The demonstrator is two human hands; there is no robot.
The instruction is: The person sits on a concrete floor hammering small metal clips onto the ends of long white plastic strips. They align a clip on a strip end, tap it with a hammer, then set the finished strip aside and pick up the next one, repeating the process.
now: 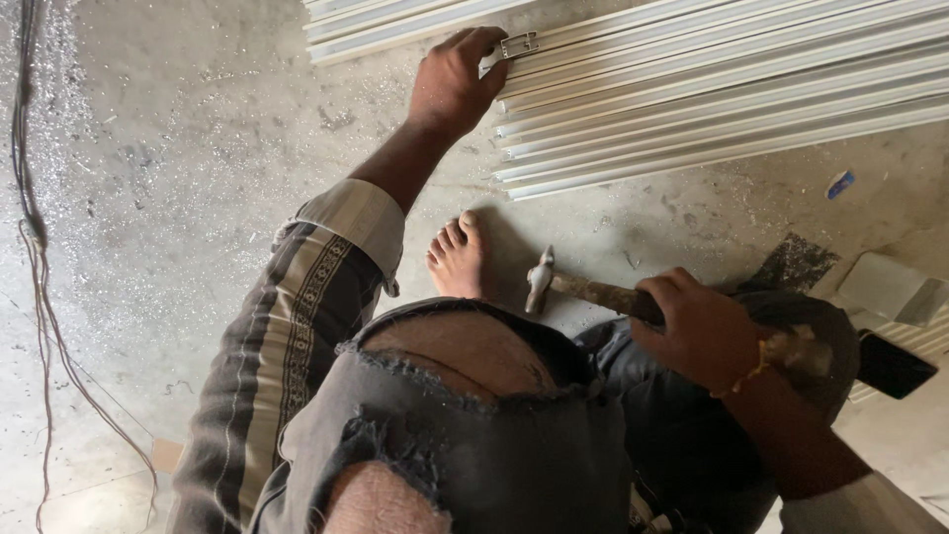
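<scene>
My left hand (455, 81) reaches out to a stack of long white metal profiles (732, 89) on the concrete floor. Its fingers are wrapped over the open end of one top profile (518, 44). My right hand (700, 331) is closed around the wooden handle of a hammer (583, 289). The hammer's metal head (539, 280) hovers just right of my bare foot (457, 257). My bent knees in torn grey trousers fill the lower middle of the view.
More white profiles (395, 22) lie at the top left. Thin cables (40, 287) run down the left edge among metal shavings. A dark flat object (895, 366) and a pale box-like piece (895, 289) lie at the right, with a small blue scrap (840, 183) nearby.
</scene>
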